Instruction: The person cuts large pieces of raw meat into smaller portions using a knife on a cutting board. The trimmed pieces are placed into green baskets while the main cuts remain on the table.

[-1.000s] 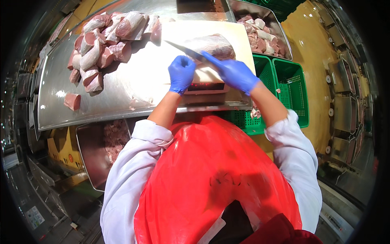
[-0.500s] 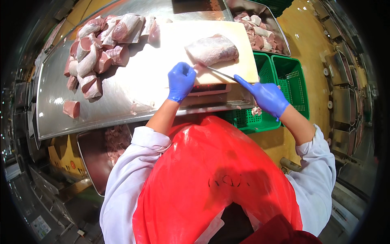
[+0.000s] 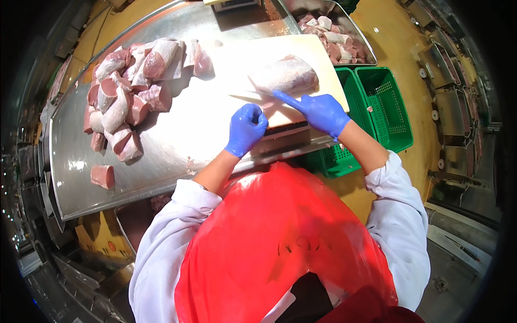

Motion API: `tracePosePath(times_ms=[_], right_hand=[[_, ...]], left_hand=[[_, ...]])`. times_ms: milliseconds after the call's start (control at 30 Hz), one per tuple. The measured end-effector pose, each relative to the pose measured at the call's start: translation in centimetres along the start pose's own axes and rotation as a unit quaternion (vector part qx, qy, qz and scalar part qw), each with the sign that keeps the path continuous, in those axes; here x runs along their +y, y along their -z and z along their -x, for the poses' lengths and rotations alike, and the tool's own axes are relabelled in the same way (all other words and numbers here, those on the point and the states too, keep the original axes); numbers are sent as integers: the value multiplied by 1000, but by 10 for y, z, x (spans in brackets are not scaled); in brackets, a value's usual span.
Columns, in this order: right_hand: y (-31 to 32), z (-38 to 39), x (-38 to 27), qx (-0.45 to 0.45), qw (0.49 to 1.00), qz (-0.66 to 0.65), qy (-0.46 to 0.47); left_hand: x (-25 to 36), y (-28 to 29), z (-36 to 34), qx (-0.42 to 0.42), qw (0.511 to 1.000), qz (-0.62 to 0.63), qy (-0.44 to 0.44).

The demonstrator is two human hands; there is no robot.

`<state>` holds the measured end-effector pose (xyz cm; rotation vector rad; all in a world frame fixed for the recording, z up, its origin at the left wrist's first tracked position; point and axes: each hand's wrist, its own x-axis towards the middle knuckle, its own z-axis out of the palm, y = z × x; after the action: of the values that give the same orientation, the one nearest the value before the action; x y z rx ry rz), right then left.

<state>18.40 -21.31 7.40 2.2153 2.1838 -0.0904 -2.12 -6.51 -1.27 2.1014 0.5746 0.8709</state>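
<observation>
A large pale piece of meat [image 3: 291, 74] lies on the white cutting board [image 3: 328, 89]. My right hand [image 3: 326, 114], in a blue glove, grips a knife, its forefinger stretched along the top. The knife's blade [image 3: 249, 97] points left, low over the board at the meat's near edge. Left of it, my blue-gloved left hand [image 3: 246, 129] is closed in a pinch beside the board's near edge. A small pinkish scrap [image 3: 271, 104] shows close to its fingertips; whether the fingers hold it is hidden.
Several cut meat pieces [image 3: 121, 99] are heaped on the steel table [image 3: 75, 145] at left, with one piece [image 3: 102, 176] apart. Green perforated baskets [image 3: 396, 110] stand at right, below a steel tray [image 3: 368, 47] of meat. Another tray [image 3: 132, 218] sits under the table's front edge.
My right hand has moved left with the knife, bringing the blade across the meat's near edge. My left hand sits slightly lower and farther right, still pinched. The whole view has shifted a little.
</observation>
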Motion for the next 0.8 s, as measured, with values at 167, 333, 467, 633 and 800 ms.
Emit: tracePosePath(times_ms=[167, 333, 467, 633, 800], right_hand=[[11, 56, 19, -86, 995, -2, -50], [8, 126, 8, -71, 991, -7, -114], [-23, 100, -33, 153, 934, -258, -194], [-28, -21, -88, 279, 876, -303, -253], [-55, -30, -102, 230, 915, -191, -270]], left_hand=[[-16, 20, -11, 10, 997, 58, 43], [-32, 71, -26, 29, 984, 152, 88], [-49, 114, -60, 100, 981, 141, -88], [-49, 125, -80, 79, 905, 406, 102], [-56, 109, -84, 50, 906, 395, 144]])
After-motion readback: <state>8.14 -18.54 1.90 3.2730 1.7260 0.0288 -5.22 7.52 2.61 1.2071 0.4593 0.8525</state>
